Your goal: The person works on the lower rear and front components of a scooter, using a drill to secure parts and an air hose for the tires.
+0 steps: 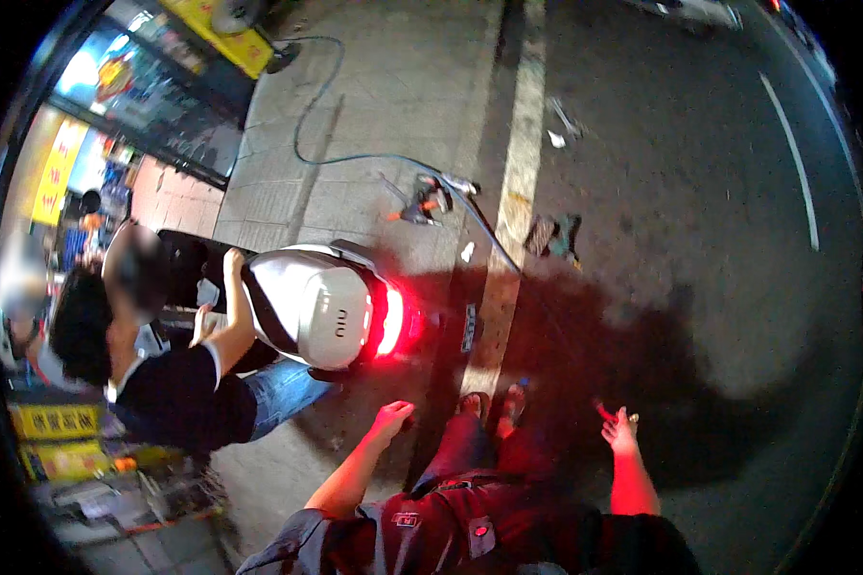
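Note:
My left hand (390, 422) is closed in front of me, with something small and dark at its fingers that I cannot make out. On the other side my right hand (621, 430) has its fingers curled round a slim thing (603, 412) that points forward and left; red light hides its kind. Nearest to my left hand stands a white and black scooter (334, 318), its tail light (390, 321) glowing red. Neither hand touches it. At its left side another person (177, 393) in a dark top and jeans leans over, arms on the scooter.
Orange and dark power tools (420, 203) lie on the pavement beside a blue-grey hose (379, 156). Past the white road line (525, 125) lie dark gloves or cloths (554, 236) and a metal tool (566, 117). A lit shop front (153, 86) lines the left.

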Motion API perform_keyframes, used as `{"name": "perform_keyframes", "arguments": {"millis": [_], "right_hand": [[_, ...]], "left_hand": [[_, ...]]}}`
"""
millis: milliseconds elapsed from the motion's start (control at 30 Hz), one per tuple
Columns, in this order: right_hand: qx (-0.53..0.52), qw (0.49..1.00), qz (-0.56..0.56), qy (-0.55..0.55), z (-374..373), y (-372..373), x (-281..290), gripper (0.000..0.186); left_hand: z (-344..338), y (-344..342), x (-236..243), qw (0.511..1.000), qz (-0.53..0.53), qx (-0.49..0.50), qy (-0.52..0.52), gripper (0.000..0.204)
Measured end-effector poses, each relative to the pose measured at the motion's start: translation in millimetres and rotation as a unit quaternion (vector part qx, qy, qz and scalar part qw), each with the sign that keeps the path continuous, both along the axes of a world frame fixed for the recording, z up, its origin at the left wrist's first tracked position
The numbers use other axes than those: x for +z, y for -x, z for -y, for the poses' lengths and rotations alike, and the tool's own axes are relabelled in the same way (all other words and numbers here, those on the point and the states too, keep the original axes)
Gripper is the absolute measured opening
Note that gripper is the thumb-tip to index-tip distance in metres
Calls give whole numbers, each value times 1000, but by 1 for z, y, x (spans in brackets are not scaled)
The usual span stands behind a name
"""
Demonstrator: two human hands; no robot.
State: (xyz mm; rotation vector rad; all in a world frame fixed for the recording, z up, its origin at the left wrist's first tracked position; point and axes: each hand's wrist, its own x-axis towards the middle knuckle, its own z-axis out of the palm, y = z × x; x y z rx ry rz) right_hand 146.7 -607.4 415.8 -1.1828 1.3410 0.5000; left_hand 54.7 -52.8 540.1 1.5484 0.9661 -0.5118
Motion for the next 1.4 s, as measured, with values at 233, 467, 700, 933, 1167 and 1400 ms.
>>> {"name": "perform_keyframes", "arguments": {"millis": [233, 467, 700, 933, 1167, 1400], "right_hand": [[5, 934, 335, -126, -136, -398, 215, 27], [372, 440, 783, 233, -348, -485, 539, 25], [441, 512, 736, 42, -398, -556, 480, 35], [436, 689, 571, -94, -490, -652, 419, 27], [396, 801, 441, -84, -607, -757, 294, 25], [458, 796, 395, -30, -746, -807, 256, 18]], "left_hand": [[-11, 12, -22, 974, -114, 188, 54, 19], [10, 55, -102, 901, -171, 374, 138, 19], [26, -24, -72, 866, -135, 434, 208, 27], [117, -20, -133, 801, -165, 533, 216, 23], [85, -140, -110, 761, -131, 596, 223, 22], [-46, -251, -39, 734, -76, 654, 164, 22]]}}
